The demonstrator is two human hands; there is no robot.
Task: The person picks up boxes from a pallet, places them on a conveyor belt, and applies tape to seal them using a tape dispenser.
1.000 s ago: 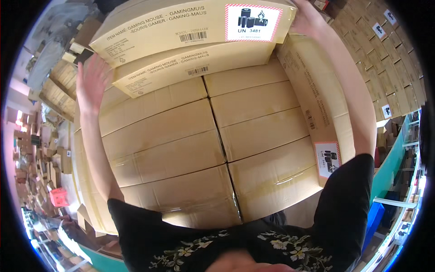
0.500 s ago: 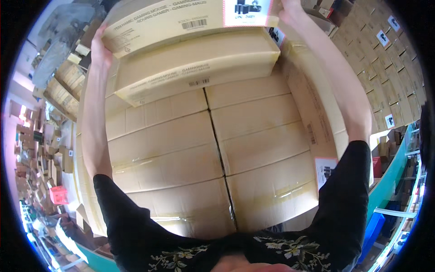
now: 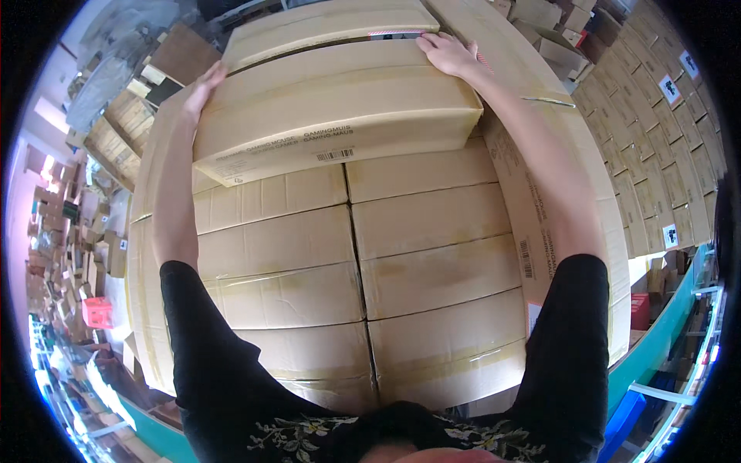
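Two long brown cardboard boxes lie side by side at the far end of a layer of cartons. The nearer box (image 3: 332, 100) shows a printed front and a barcode; the farther box (image 3: 332, 31) sits behind it, a narrow gap between them showing part of a label. My left hand (image 3: 207, 83) rests with outstretched fingers at the left end of the nearer box, near its far corner. At that box's far right corner, beside the gap, my right hand (image 3: 449, 55) lies with its fingers extended over the edge. Neither hand is wrapped round anything.
Taped cartons (image 3: 285, 285) form a flat layer before me. Along the right stands a row of upright boxes (image 3: 532, 208). Beyond it rises a tall carton stack (image 3: 656, 131). A teal-edged bench (image 3: 656, 309) is at right, a red crate (image 3: 98, 312) at left.
The box held up between my hands now lies behind the nearer box. My hands have let go of it and moved down and closer together, the right one leftward onto the box edge.
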